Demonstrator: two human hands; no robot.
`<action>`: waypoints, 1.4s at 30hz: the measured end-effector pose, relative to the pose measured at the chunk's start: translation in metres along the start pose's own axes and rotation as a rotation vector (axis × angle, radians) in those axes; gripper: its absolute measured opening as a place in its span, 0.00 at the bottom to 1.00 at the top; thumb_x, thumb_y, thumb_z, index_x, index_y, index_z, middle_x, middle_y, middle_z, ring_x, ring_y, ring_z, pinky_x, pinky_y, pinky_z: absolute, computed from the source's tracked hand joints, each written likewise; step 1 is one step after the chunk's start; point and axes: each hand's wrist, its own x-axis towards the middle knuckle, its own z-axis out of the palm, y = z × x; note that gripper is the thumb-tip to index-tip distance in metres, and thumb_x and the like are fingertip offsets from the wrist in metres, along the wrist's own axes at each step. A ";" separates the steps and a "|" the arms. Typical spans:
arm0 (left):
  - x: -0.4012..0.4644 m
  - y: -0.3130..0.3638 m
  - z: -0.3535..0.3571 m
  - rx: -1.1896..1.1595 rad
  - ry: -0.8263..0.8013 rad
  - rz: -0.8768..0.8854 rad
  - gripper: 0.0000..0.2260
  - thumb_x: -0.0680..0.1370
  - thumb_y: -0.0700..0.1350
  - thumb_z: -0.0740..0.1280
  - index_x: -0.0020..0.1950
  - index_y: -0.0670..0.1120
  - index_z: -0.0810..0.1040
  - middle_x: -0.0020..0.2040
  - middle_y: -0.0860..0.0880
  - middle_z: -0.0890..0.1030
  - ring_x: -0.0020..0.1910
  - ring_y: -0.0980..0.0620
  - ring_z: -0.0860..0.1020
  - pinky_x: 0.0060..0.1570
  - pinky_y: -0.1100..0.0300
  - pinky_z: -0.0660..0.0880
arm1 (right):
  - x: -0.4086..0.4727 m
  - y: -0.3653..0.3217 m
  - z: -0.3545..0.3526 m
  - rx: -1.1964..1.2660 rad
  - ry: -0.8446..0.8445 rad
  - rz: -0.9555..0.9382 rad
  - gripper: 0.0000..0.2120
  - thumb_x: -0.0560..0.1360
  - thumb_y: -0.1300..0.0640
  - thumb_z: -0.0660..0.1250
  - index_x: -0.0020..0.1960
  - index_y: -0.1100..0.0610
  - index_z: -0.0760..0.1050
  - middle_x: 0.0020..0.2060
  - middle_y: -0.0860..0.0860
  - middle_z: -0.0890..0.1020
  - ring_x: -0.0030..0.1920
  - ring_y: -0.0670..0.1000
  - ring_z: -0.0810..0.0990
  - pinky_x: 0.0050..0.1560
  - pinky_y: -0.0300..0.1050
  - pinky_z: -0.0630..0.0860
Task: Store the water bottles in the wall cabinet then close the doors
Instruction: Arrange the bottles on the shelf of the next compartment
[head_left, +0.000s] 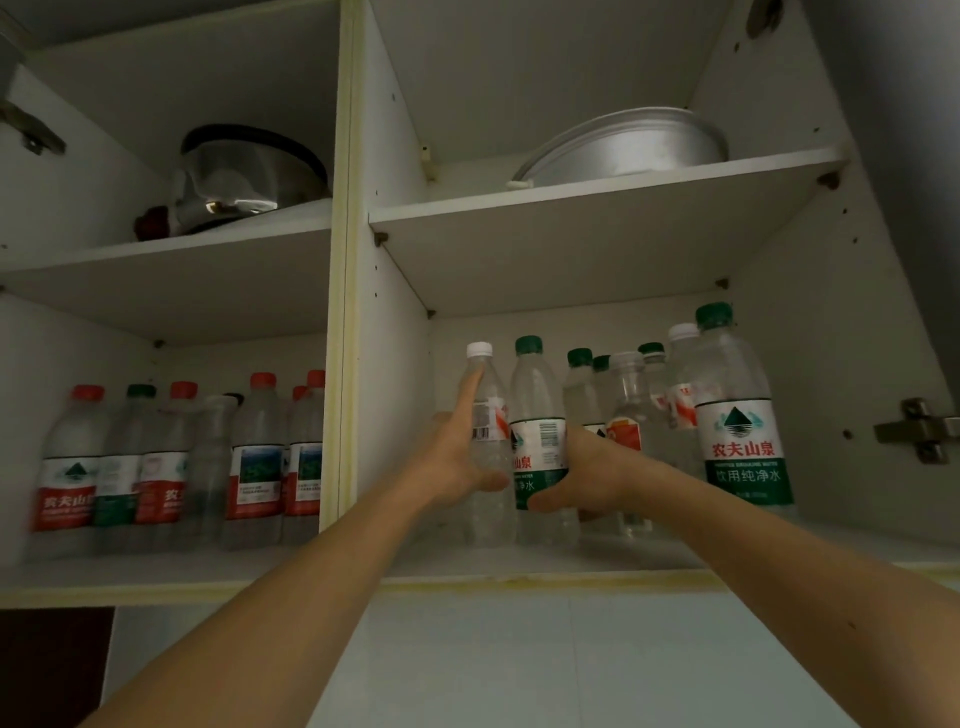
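Note:
The wall cabinet stands open, and its lower shelf holds many clear water bottles. In the right compartment, my left hand holds a white-capped bottle, with the index finger running up its side and the thumb across its front. Touching it on the right is a green-capped bottle, which my right hand grips low down, thumb over the green label. Both bottles stand upright near the shelf's front. Behind them are several more bottles, the nearest a large green-label one. Red- and green-label bottles fill the left compartment.
On the upper shelves sit a steel pot on the left and a metal basin on the right. A door hinge sticks out of the right cabinet wall. A vertical divider separates the compartments. Below the cabinet is a white tiled wall.

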 end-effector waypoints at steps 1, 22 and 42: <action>0.002 -0.002 0.000 0.020 0.007 -0.014 0.61 0.70 0.34 0.79 0.79 0.67 0.36 0.68 0.44 0.74 0.64 0.45 0.77 0.63 0.40 0.77 | 0.005 0.000 0.001 -0.008 -0.007 0.012 0.34 0.69 0.54 0.80 0.68 0.50 0.67 0.56 0.50 0.79 0.56 0.53 0.80 0.58 0.55 0.82; 0.058 -0.012 -0.023 1.234 -0.067 -0.035 0.71 0.56 0.69 0.80 0.80 0.52 0.33 0.81 0.36 0.47 0.80 0.35 0.47 0.75 0.36 0.37 | 0.065 -0.008 0.018 0.016 -0.151 0.114 0.36 0.68 0.57 0.81 0.69 0.58 0.65 0.56 0.57 0.78 0.50 0.56 0.81 0.46 0.51 0.85; 0.085 -0.043 0.002 1.600 0.003 -0.121 0.66 0.60 0.77 0.70 0.82 0.47 0.37 0.80 0.33 0.52 0.80 0.33 0.48 0.72 0.31 0.31 | 0.109 -0.010 0.046 0.023 -0.136 0.177 0.28 0.69 0.60 0.80 0.62 0.58 0.68 0.57 0.58 0.77 0.55 0.58 0.78 0.55 0.55 0.83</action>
